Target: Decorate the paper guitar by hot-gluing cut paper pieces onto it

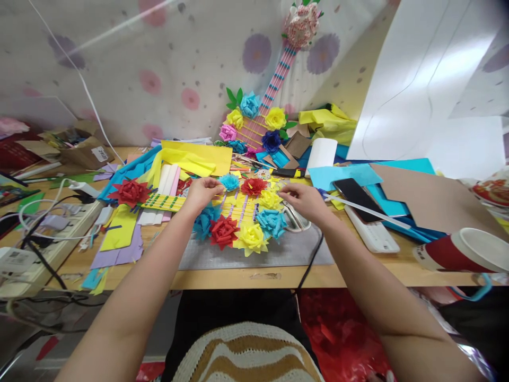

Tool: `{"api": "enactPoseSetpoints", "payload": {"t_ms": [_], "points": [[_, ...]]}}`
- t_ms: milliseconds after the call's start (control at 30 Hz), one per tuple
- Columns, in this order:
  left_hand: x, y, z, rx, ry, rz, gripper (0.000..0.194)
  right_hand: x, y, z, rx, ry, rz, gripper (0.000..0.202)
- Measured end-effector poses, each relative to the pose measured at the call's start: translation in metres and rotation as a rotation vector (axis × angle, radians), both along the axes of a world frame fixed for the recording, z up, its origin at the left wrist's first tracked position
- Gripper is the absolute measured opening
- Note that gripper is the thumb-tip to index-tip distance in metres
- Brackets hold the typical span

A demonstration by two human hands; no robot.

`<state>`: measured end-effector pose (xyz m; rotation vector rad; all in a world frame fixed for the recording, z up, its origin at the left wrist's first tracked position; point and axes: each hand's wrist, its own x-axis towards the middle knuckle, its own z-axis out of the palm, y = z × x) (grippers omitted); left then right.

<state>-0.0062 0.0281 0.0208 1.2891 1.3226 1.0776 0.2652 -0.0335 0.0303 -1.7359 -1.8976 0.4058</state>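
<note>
A yellow paper guitar point(238, 206) lies on a grey cutting mat point(294, 255), its neck point(165, 202) pointing left to a red paper flower point(130, 192). Red, yellow and blue paper flowers ring its body. My left hand point(203, 193) is closed, fingertips pinched at the edge of the small light blue paper flower point(229, 182). On the other side, my right hand point(305, 200) has thumb and fingers drawn together at the edge of a yellow paper flower point(270, 199). Between them sits a red paper flower point(253, 186). Scissors point(296, 220) lie partly under my right hand.
A finished-looking pink paper guitar point(274, 87) leans against the wall cover. At right are a phone point(358, 199), a white glue-gun-like stick point(369, 212), cardboard point(433, 199) and a lidded cup point(465, 252). A power strip point(75, 233) with cables stands left.
</note>
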Motion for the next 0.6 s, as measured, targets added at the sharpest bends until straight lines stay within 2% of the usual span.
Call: {"api": "enactPoseSetpoints", "payload": {"t_ms": [133,200,300,400,500,600], "points": [[-0.001,-0.012,0.003,-0.07,-0.157,0.026,0.032,0.045,-0.027,-0.013,-0.117,0.038,-0.046,0.025],[0.0,-0.019,0.005,-0.095,-0.188,0.056,0.033,0.067,-0.037,-0.023,-0.204,-0.019,-0.07,0.026],[0.003,-0.028,0.006,-0.101,-0.208,0.085,0.031,0.09,-0.042,-0.038,-0.236,-0.177,-0.24,0.037],[0.008,-0.032,0.005,-0.062,-0.198,0.096,0.028,0.097,-0.033,-0.051,-0.163,-0.188,-0.421,0.034],[0.013,-0.035,0.006,-0.003,-0.142,0.114,0.027,0.09,-0.018,-0.06,-0.113,-0.157,-0.437,0.036],[0.018,-0.038,0.007,0.03,-0.101,0.137,0.029,0.081,-0.005,-0.067,-0.144,-0.091,-0.444,0.04]]}}
